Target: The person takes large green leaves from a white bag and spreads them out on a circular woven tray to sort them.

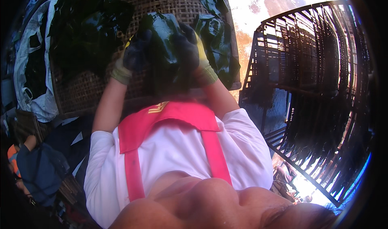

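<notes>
left hand (137,52), gloved, sits at the left edge of a glossy green sheet (161,32); right hand (187,48), gloved too, at its right edge. sheet lies between them on a woven tray (161,0), long axis running away from the body, far end just beyond the fingers. both hands about equally near, apparently touching it. dark on dark: cannot tell whether fingers pinch or lie flat. dark green pile (89,37) left of left hand; more green pieces (216,37) just right of right hand.
</notes>
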### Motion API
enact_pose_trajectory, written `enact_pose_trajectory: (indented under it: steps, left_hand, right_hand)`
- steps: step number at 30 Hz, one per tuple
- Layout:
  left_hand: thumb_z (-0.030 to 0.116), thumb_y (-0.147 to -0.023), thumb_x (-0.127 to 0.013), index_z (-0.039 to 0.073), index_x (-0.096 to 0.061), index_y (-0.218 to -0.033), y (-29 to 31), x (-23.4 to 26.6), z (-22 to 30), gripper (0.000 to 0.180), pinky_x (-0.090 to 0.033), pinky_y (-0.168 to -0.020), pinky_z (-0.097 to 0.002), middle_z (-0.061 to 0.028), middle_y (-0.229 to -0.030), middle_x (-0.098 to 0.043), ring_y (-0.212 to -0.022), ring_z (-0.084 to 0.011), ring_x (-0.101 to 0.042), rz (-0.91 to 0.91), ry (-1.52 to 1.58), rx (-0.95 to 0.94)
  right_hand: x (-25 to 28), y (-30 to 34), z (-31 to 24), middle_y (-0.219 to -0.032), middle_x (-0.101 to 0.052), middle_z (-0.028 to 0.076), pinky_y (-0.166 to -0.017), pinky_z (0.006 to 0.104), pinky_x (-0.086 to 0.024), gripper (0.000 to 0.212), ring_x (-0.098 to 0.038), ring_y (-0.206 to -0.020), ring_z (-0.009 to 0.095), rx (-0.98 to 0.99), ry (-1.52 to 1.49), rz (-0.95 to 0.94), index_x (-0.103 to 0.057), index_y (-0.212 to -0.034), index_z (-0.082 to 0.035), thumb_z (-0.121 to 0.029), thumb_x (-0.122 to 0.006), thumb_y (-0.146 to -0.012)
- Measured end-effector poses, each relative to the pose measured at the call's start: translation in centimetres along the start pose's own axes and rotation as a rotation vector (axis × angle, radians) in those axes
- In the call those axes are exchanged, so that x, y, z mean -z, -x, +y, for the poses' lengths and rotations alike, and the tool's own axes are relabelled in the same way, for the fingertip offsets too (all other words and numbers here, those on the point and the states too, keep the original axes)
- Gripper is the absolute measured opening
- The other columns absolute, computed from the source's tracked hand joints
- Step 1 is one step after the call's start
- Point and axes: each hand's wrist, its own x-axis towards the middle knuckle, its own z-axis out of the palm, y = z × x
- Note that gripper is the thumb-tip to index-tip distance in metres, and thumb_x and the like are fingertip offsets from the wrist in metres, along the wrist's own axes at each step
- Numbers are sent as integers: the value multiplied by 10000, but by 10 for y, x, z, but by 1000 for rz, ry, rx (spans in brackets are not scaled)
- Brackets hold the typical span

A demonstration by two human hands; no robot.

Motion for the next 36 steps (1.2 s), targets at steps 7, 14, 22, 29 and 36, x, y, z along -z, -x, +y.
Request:
enact_pose_trajectory:
  steps: [7, 14, 22, 29, 36]
  left_hand:
    - [144, -996, -362, 29, -487, -1274, -45, 2, -14, 325, -444, -979, -305, -81, -1243, -556, -1106, -168, -549, 243, -974, -98]
    - [273, -831, -658, 75, -334, -1407, 43, 34, 48, 690, -350, -1065, -367, -120, -1448, -333, -1308, -249, -348, 441, -995, -435]
    - [222, -830, -627, 155, -400, -1389, 139, 134, 143, 607, -256, -1096, -460, -164, -1450, -323, -1324, -347, -316, 951, -2318, 142]
    - [33, -823, -533, 134, -486, -1317, 189, 162, 118, 506, -240, -1106, -466, -158, -1404, -375, -1304, -347, -336, 1129, -2208, 21]
    - [63, -913, -478, 75, -426, -1364, 223, 143, 122, 454, -278, -1112, -409, -153, -1463, -311, -1333, -293, -332, 748, -1403, -508]
  right_hand:
    - [59, -40, 16, -1301, -488, 237, -929, 370, -449, 538, -549, -1128, 347, 139, 1230, 29, -364, -1380, -23, 24, -442, -850]
    - [22, -21, -3, -1365, -406, 266, -997, 397, -406, 655, -413, -1265, 387, 570, 1460, -33, -386, -1366, -21, 14, -587, -743]
    - [-158, -91, 56, -1200, -547, 229, -903, 408, -461, 524, -534, -1112, 379, 489, 702, -548, -448, -1289, -15, -227, -614, -840]
    - [-259, -121, 119, -1215, -583, 176, -939, 355, -457, 392, -569, -1116, 296, 177, 1342, -706, -497, -1299, -60, -105, -444, -913]
    - [-214, -92, 50, -1045, -641, 41, -815, 292, -519, 295, -622, -907, 134, -122, 76, -767, -566, -1146, -23, -21, -603, -853]
